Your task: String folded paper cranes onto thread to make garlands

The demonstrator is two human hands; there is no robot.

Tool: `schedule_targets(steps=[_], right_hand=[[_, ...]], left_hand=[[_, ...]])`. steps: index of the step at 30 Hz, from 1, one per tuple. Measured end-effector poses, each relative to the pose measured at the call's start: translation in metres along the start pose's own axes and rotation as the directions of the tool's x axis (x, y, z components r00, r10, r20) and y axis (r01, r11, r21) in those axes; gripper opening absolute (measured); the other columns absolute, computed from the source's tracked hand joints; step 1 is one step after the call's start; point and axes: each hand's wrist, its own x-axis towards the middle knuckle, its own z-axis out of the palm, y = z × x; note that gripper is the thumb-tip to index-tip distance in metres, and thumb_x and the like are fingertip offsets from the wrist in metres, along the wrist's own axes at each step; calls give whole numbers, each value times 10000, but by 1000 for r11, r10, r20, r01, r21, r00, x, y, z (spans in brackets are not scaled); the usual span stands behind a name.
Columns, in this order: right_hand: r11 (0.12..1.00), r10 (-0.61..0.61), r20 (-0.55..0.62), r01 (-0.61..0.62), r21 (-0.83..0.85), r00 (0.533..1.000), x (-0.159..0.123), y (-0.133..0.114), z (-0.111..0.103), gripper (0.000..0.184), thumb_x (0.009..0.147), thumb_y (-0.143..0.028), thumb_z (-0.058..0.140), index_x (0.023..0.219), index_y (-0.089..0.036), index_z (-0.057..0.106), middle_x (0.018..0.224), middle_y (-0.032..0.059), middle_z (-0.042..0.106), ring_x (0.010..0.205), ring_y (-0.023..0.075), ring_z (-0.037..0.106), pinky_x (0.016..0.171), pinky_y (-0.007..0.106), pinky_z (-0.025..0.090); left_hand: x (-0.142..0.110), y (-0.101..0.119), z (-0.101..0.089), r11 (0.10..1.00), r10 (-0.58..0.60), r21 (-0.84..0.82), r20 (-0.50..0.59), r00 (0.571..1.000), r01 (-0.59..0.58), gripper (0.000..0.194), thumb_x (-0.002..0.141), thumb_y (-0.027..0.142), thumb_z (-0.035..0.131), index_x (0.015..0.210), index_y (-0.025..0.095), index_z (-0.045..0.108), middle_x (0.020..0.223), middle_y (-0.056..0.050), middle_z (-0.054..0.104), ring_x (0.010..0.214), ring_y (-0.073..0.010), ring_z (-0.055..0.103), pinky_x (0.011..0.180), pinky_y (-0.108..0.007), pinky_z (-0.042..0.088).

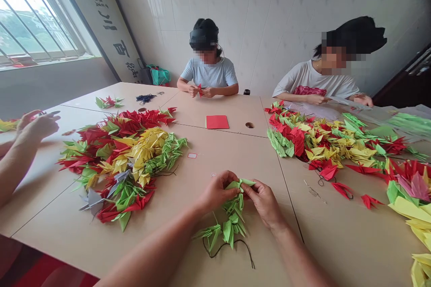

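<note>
A light green paper crane [239, 184] is pinched between my two hands above the near middle of the table. My left hand [220, 189] grips it from the left, fingers closed. From the right, my right hand [264, 199] holds it between thumb and fingers. Below it hangs a string of green paper cranes [230, 222], partly resting on the tabletop. A dark cord [232, 243] trails in a loose curve from this string toward me.
A large heap of red, yellow and green cranes [114, 152] lies left; another heap [319, 139] lies right. Red paper squares [217, 122] sit mid-table. A needle [314, 191] lies at right. Two people [208, 71] sit opposite; another person's hands [32, 130] are at left.
</note>
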Motion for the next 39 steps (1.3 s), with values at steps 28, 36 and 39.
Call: schedule_targets(steps=[28,36,39], right_hand=[[994,-28,28,30,-100,999,-1,-4,0,313,692,-471,672,697,-163,617,597,-24,526,582,117,446,539,229,373],[1000,3,-27,-4,-30,1000,-1,-6,2,355,674,-509,671,743,-162,655,639,4,572,606,135,475,564,246,410],[1000,17,-45,-18,-1,999,1,-4,1,345,667,-509,675,737,-171,658,641,5,589,616,143,490,569,255,419]], left_hand=[[4,3,-6,983,-24,-181,57,998,34,349,637,402,731,715,124,537,671,5,552,626,-85,503,608,-228,372],[3,6,-9,982,-31,-183,129,991,55,369,672,374,712,888,148,515,711,17,534,618,-71,488,563,-201,335],[3,4,-10,989,-57,-131,113,992,72,472,653,388,724,994,178,475,680,35,528,572,-67,473,504,-191,282]])
